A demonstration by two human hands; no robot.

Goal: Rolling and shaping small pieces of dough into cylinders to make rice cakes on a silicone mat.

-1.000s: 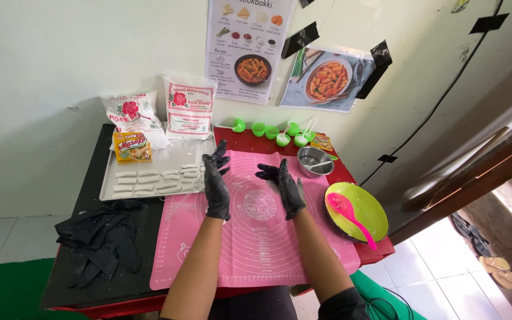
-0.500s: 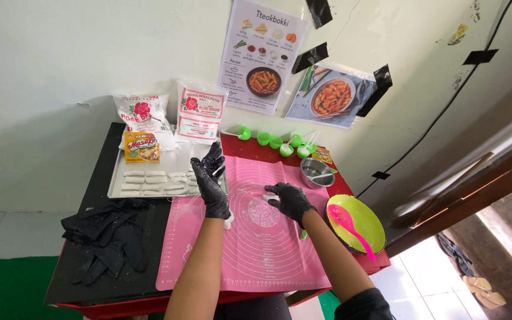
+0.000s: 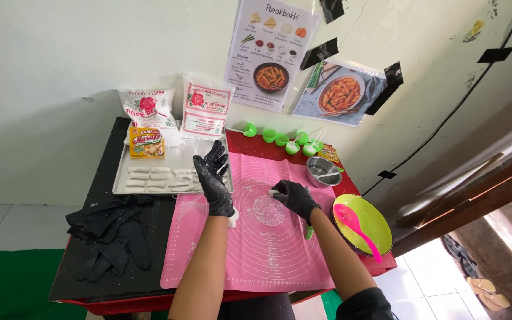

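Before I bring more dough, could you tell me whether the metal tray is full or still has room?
Partly filled. The tray holds white dough sticks in rows along its near half; a yellow packet lies at its far left corner.

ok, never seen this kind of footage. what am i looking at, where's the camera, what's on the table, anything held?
No machine here: a person works with two hands in black gloves. The single camera sits on their head and looks down. The right hand pinches a small white dough piece on a pink mat. The left hand hovers with fingers spread over the edge of a metal tray of white dough sticks and holds nothing. Also there: flour bags, green cups, a steel bowl, a green bowl with a pink spatula, spare black gloves.
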